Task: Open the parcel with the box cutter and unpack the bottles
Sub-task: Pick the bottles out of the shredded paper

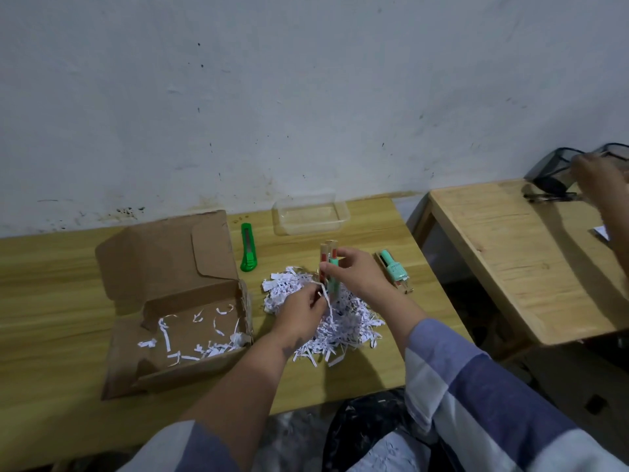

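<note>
Parcel (pixel 177 301), one brown cardboard box, lies open at the left of the wooden table (pixel 51 284), its lid folded back toward the wall and a few white paper strips scattered inside. Just right of its lid lies one green box cutter (pixel 248 248), apart from both hands. Beyond it stands one clear plastic tray (pixel 309 212) near the wall. A heap of shredded paper (pixel 340 321) sits in front of the box. Over that heap the left hand (pixel 301 313) reaches forward, fingers curled, pinching a single paper strip. Touching the same strip's upper end, the right hand (pixel 354 270) grips a small packaged bottle (pixel 328 264), mint and red, upright above the shreds. One more packaged bottle (pixel 394 270), mint-capped, lies on the table just right of that hand. Its label is too blurred to read. At the far right, another person's hand (pixel 599 178) rests at dark mesh holders (pixel 558 165) on a second table (pixel 510 250).
</note>
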{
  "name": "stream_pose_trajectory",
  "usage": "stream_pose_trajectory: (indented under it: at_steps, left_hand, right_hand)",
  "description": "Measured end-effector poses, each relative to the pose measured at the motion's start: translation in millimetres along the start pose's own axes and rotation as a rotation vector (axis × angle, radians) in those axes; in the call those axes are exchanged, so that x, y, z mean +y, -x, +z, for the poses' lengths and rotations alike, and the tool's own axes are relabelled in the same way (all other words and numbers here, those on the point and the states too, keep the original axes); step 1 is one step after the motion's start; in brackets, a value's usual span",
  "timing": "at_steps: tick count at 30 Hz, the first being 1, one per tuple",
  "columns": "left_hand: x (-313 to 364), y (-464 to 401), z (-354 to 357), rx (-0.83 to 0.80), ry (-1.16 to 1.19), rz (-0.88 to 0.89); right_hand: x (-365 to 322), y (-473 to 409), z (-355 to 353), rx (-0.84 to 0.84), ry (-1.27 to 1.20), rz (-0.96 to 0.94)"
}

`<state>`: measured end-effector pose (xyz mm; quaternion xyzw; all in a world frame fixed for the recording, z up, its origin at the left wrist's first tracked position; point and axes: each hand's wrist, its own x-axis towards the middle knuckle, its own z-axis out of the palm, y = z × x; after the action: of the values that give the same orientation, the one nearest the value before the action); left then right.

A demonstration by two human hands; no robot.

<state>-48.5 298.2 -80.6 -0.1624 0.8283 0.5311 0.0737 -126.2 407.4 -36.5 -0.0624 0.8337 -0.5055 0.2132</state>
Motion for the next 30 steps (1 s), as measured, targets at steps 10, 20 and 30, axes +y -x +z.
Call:
stream_pose_trajectory:
  at_steps: [10, 20, 30]
  left_hand:
    - [-3.1, -4.3, -3.7, 0.015, -0.225, 0.034]
    - [22.0, -29.7, 10.0, 0.154, -0.572, 0.19]
    - [12.2, -67.1, 59.3, -0.15, -0.907, 0.219]
  right_hand:
    - [-25.1, -7.1, -35.2, 0.242, -0.098, -0.067]
    - [-2.5, -25.6, -71.2, 0.3, 0.088, 0.062]
    - [55.7, -43.9, -58.5, 0.229, 0.622, 0.24]
